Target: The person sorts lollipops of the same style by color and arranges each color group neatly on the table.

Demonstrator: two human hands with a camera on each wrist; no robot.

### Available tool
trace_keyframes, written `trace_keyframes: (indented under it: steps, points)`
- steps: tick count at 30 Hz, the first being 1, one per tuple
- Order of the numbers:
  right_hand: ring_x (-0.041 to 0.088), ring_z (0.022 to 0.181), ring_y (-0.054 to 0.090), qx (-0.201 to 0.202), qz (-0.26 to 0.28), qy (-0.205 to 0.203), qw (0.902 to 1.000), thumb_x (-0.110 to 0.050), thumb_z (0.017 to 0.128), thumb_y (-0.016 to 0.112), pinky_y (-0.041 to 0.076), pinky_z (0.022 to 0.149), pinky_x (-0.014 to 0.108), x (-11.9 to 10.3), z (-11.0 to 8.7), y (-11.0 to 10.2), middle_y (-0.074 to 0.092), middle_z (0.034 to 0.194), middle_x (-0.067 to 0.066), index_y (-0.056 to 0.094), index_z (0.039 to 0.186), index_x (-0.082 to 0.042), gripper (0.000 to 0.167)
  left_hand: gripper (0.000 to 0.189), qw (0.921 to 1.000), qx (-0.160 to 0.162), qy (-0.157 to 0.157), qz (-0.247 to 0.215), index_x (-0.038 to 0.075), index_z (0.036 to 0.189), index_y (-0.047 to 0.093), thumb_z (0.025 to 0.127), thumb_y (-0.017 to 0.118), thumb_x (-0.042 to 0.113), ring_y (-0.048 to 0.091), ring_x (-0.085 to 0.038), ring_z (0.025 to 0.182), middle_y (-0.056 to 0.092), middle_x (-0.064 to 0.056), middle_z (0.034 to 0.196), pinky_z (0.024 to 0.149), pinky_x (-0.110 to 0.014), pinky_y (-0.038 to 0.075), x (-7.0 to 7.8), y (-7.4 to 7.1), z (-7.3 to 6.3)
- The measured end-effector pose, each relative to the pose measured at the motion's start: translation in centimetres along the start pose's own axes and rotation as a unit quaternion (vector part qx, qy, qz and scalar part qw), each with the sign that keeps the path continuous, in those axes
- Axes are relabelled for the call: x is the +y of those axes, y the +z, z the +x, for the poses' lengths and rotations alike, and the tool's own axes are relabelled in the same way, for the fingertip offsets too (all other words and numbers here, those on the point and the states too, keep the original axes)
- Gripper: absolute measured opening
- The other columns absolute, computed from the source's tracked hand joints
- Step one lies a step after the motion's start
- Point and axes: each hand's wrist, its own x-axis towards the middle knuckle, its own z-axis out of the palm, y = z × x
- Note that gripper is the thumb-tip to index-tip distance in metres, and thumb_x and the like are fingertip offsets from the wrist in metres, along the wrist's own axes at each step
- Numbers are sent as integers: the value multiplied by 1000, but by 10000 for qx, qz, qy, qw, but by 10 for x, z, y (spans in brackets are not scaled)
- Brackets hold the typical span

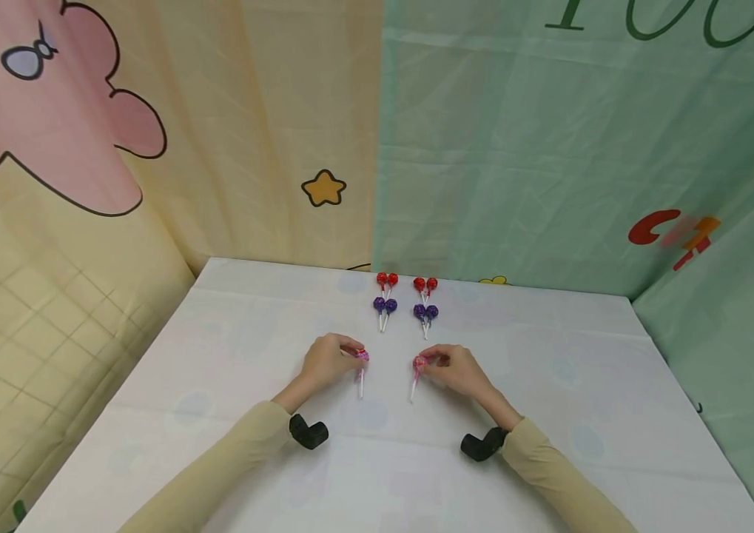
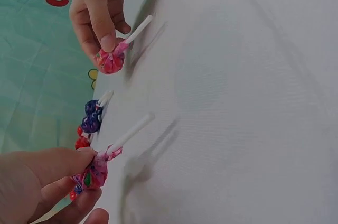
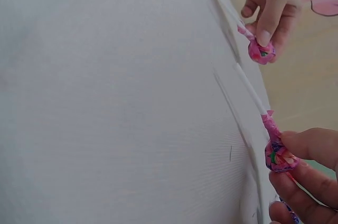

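My left hand (image 1: 331, 363) pinches a pink-wrapped lollipop (image 1: 362, 356) by its candy head, and the white stick points toward me. Opposite it, my right hand (image 1: 458, 370) pinches a second pink lollipop (image 1: 419, 363) the same way. In the left wrist view, shadows show the left lollipop (image 2: 96, 174) held just above the tabletop. The right wrist view shows thumb and fingers around the head of the right lollipop (image 3: 280, 156). Beyond the hands lie two purple lollipops (image 1: 385, 305) on the left and two more purple lollipops (image 1: 426, 312) on the right.
Behind the purple ones lie red lollipops (image 1: 387, 279) on the left and red lollipops (image 1: 425, 284) on the right, in pairs. A white cloth covers the table (image 1: 390, 474). Printed curtains (image 1: 283, 133) stand along its back and sides.
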Motion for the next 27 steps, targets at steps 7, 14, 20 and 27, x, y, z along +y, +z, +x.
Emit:
trace_keyframes:
  steps: [7,14,20,27]
  points:
    - [14,73,49,81,64,-51,9999,-24,83,74,37,58,25,-9,8,1,70,93,3,73,107,-11,27,25,9999,-5,-78,-101,14,101,76,78,80,23,59,-14,79,74,0,90,67,-26,41,7,5,12]
    - [14,76,53,127,82,-144,9998,-24,83,74,40,62,26,-18,20,7,72,100,5,73,108,-12,28,26,9998,92,-62,-194,14,103,76,79,79,23,60,-14,77,74,-2,93,67,-25,43,9,11,24]
    - [14,76,54,107,157,-267,9995,-25,83,74,40,62,24,-26,31,13,72,103,6,73,108,-11,28,25,9995,242,120,-178,13,102,76,80,79,23,65,-13,73,76,-4,94,65,-24,45,8,16,31]
    - [14,74,52,137,209,-296,9993,-24,83,74,39,61,24,-31,41,20,72,104,7,73,108,-11,28,24,9990,351,192,-175,12,102,76,80,78,22,69,-15,75,76,-5,95,63,-24,46,5,18,37]
